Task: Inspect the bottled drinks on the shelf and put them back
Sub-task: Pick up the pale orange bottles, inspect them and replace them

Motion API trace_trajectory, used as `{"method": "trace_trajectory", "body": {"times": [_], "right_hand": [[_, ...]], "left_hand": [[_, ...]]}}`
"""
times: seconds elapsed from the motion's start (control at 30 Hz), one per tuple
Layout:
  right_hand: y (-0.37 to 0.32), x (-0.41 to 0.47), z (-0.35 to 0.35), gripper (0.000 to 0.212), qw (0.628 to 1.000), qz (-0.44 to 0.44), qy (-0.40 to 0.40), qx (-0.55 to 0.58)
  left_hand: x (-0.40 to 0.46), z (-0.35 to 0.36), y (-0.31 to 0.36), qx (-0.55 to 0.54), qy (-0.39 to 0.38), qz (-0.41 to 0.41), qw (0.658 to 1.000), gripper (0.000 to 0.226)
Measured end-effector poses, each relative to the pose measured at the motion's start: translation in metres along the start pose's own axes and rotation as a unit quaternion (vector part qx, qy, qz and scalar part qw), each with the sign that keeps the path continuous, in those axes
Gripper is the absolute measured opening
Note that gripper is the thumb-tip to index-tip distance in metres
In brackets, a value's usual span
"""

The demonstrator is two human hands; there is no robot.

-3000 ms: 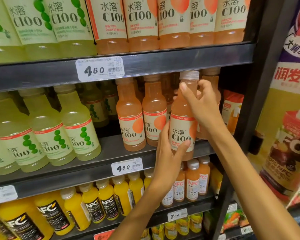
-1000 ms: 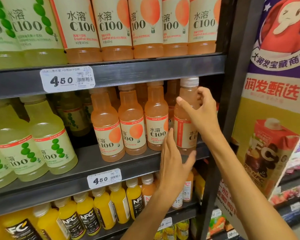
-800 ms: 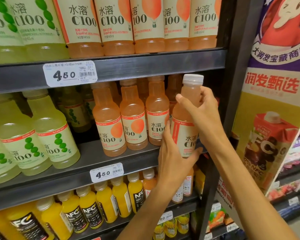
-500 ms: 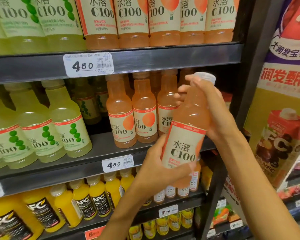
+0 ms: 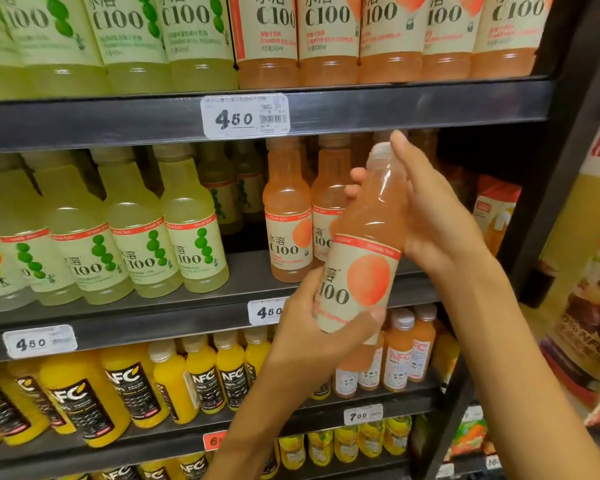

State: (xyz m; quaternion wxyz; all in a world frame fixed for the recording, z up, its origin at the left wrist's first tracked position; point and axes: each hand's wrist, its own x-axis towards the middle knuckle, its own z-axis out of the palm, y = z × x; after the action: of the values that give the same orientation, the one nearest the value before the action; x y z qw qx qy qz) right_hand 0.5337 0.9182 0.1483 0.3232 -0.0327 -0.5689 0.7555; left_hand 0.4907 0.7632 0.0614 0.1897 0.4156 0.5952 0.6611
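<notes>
Orange C100 bottle (tilted, off the shelf) gripped low by left hand, high by right hand

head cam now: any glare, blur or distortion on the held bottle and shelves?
Head view: held bottle sharp, label readable, small highlights on its clear neck; wide-angle bends the shelf edge and stretches the border bottles; poster at right is soft; back of the middle shelf is dark.

Shop aisle: price tags along drink-stocked shelves.
</notes>
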Motion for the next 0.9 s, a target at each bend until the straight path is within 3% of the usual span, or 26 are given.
{"method": "trace_trajectory", "body": {"times": [0.07, 0.13, 0.2, 0.27, 0.37, 0.43, 0.53, 0.63, 0.7, 0.8, 0.83, 0.9], "right_hand": [[0.003, 0.001, 0.001, 0.041, 0.998, 0.018, -0.052, 0.043], [0.01, 0.001, 0.006, 0.042, 0.99, 0.035, -0.086, 0.102], [0.015, 0.001, 0.014, 0.035, 0.979, 0.041, -0.112, 0.165], [0.013, -0.001, 0.018, 0.024, 0.976, 0.025, -0.127, 0.175], [0.005, -0.006, 0.015, 0.019, 0.995, -0.021, -0.077, 0.064], [0.004, -0.009, 0.016, 0.022, 0.998, -0.058, -0.016, -0.02], [0.007, -0.01, 0.021, 0.037, 0.995, -0.07, 0.037, -0.06], [0.005, -0.009, 0.017, 0.045, 0.997, -0.033, -0.004, -0.062], [0.006, -0.007, 0.011, 0.042, 0.998, -0.004, -0.055, -0.04], [0.016, -0.005, 0.011, 0.038, 0.992, 0.048, -0.089, 0.071], [0.018, -0.004, 0.013, 0.037, 0.987, 0.056, -0.094, 0.118], [0.018, -0.006, 0.017, 0.025, 0.978, 0.042, -0.112, 0.172]], "left_hand": [[-0.002, -0.009, 0.001, -0.12, -0.078, -0.047, 0.989, 0.052], [-0.008, -0.013, 0.002, -0.226, -0.176, -0.078, 0.955, 0.053], [-0.011, -0.012, -0.003, -0.258, -0.203, -0.08, 0.941, 0.051], [-0.011, -0.013, -0.007, -0.233, -0.177, -0.075, 0.953, 0.054], [-0.011, -0.021, -0.011, -0.127, -0.075, -0.024, 0.989, 0.056], [-0.009, -0.015, -0.008, -0.1, -0.053, 0.017, 0.993, 0.058], [-0.005, 0.005, -0.011, -0.025, -0.004, 0.047, 0.999, 0.055], [-0.007, 0.003, -0.012, -0.106, 0.003, 0.008, 0.994, 0.045], [-0.008, -0.007, -0.008, -0.259, -0.114, -0.057, 0.958, 0.055], [-0.008, -0.006, -0.001, -0.469, -0.27, -0.15, 0.828, 0.075], [-0.008, -0.003, 0.0, -0.485, -0.284, -0.172, 0.809, 0.076], [-0.008, 0.0, -0.007, -0.471, -0.287, -0.18, 0.814, 0.073]]}}
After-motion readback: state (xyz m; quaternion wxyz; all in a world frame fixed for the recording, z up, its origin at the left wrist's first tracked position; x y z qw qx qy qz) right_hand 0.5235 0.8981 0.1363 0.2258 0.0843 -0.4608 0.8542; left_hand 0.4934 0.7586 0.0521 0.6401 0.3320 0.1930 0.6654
